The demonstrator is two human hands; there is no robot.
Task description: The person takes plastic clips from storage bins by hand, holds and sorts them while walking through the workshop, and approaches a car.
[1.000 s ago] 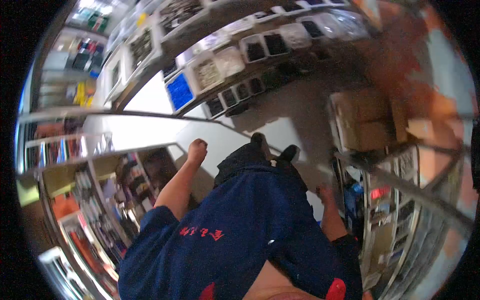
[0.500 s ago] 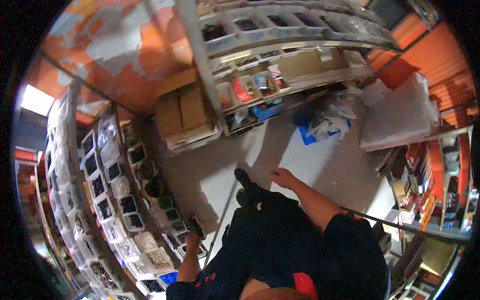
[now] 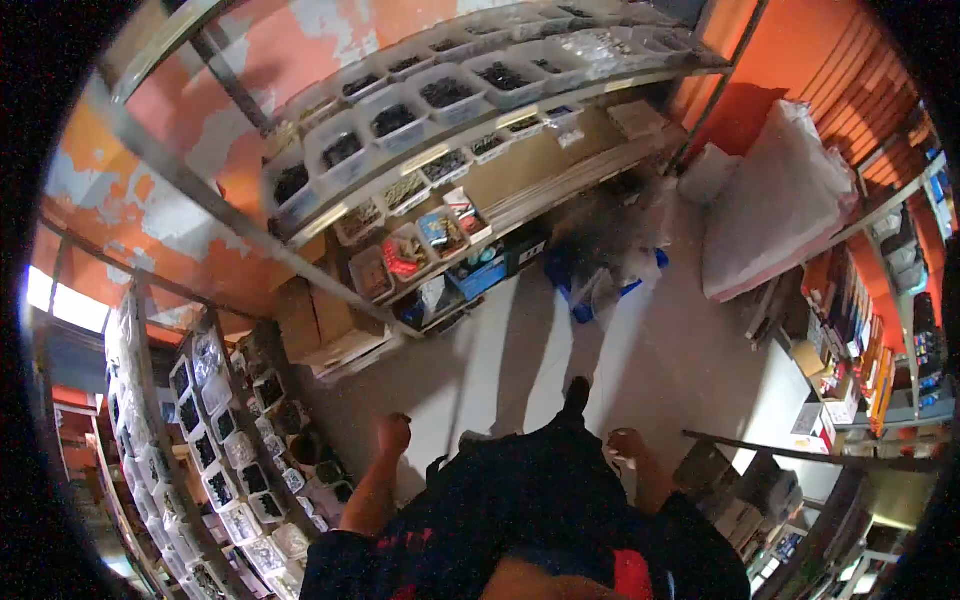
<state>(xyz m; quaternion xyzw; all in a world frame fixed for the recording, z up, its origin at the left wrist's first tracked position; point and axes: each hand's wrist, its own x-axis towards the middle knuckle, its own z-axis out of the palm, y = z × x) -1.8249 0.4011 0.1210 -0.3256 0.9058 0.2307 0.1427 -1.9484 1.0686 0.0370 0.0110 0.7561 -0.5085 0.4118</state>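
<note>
My left hand (image 3: 393, 435) hangs over the floor on the left of my body, away from the bins. Its fingers look bunched but are too dark and small to make out. On the other side, my right hand (image 3: 627, 445) hangs near my hip with fingers loosely curled and a gap between them. Nothing held shows clearly in either hand. Nearest to the left hand stands a side rack with plastic bins (image 3: 240, 452) of dark and pale small parts. A dark shoe (image 3: 576, 394) shows ahead of my body on the pale floor (image 3: 440, 385).
Ahead, a metal shelf (image 3: 560, 100) carries bins of small parts (image 3: 446, 92) and smaller trays with red packets (image 3: 404, 256). Below stand a cardboard box (image 3: 325, 318) and a blue crate (image 3: 580, 300) with plastic bags. A large white sack (image 3: 775, 205) leans at right, beside a rack (image 3: 845, 350).
My body has turned left and come closer to the front shelf, which now fills more of the view. My left hand has swung forward; my right hand has dropped back towards my hip.
</note>
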